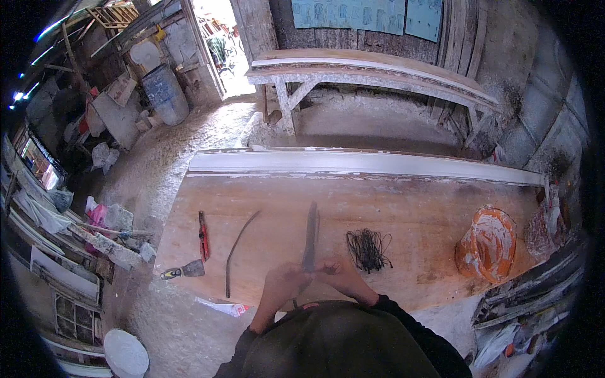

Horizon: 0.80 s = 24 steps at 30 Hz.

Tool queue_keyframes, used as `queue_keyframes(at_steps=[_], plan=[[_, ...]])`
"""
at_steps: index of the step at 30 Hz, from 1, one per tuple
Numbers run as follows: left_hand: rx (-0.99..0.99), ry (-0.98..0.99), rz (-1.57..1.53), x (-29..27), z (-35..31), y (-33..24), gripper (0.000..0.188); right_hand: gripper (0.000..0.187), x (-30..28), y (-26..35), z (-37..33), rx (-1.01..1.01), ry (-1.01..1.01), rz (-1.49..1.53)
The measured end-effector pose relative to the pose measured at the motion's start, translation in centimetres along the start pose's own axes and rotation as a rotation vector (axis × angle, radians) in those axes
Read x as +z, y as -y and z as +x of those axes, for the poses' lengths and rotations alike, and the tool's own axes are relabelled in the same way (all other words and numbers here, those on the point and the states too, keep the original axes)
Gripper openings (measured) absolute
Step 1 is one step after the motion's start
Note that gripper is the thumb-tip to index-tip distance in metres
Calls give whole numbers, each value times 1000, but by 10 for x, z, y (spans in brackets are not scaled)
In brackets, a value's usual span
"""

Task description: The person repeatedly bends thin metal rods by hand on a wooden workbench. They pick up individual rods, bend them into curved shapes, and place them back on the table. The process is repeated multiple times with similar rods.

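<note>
Close to my body, over the near edge of the wooden table, my left hand (287, 281) is closed round the lower part of a long, flat dark strip (311, 236). The strip points away from me and is smeared by motion. My right hand (343, 275) meets it from the other side, fingers pinched together. Something small and dark shows at those fingertips, too blurred to name. Right of my hands lies a bundle of thin black wire (368, 250). To their left rest a thin curved dark strip (237, 252), a red-handled tool (203, 238) and a putty knife (184, 271).
An orange bucket (485, 246) smeared with white stands at the table's right end. Along the far edge of the tabletop (416, 214) runs a long white board (365, 165). Behind is a bench (378, 72); a blue barrel (165, 94) stands back left.
</note>
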<state>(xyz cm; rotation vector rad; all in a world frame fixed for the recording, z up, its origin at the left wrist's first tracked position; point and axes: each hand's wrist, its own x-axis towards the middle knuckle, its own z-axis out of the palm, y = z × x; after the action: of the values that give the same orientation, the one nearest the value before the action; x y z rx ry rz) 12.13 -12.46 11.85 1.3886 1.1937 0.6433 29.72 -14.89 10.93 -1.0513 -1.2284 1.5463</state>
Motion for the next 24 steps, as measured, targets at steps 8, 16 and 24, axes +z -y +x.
queue_keyframes(at_steps=[8, 16, 24], plan=[[27, -1, 46, 3, -2, 8, 6, 8, 5, 5, -2, -109, -81, -130], [104, 101, 123, 5, 2, 13, 11, 11, 5, 8, -3, -163, -142, -380], [117, 139, -126, -7, -13, 1, 20, 19, -17, -32, 12, -68, -267, -670]])
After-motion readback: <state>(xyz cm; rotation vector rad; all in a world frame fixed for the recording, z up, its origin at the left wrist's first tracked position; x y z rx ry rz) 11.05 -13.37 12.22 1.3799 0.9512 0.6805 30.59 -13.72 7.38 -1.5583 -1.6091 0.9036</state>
